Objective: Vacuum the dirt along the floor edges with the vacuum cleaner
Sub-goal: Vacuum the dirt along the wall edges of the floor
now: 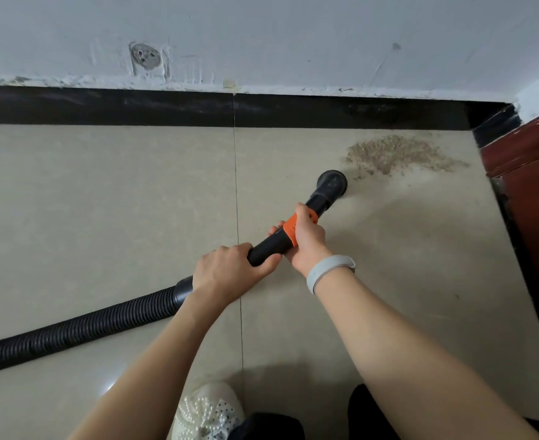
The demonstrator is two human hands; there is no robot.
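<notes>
Both hands grasp the vacuum cleaner's black wand [269, 247], which runs from about 8 o'clock toward 2 o'clock across the beige tiled floor [103, 192]. The left hand [230, 269] wraps around the rear of the wand, just ahead of the cuff where the ribbed black hose [71, 328] joins; the hose trails off to the frame's edge at 8 o'clock. The right hand [306, 238] clenches the wand farther forward, fingers curled over the orange collar [293, 227], and a pale grey band [328, 271] sits on that wrist. The round black nozzle [332, 183] rests on the floor at the wand's far end, just beside the near edge of a patch of brownish dirt [398, 154]. The dirt lies at 2 o'clock from the nozzle, close to the black skirting board [166, 106] below the white wall [261, 36] and near a dark red wooden piece [531, 185] at 3 o'clock. A white shoe [207, 411] studded with beads shows at 6 o'clock.
</notes>
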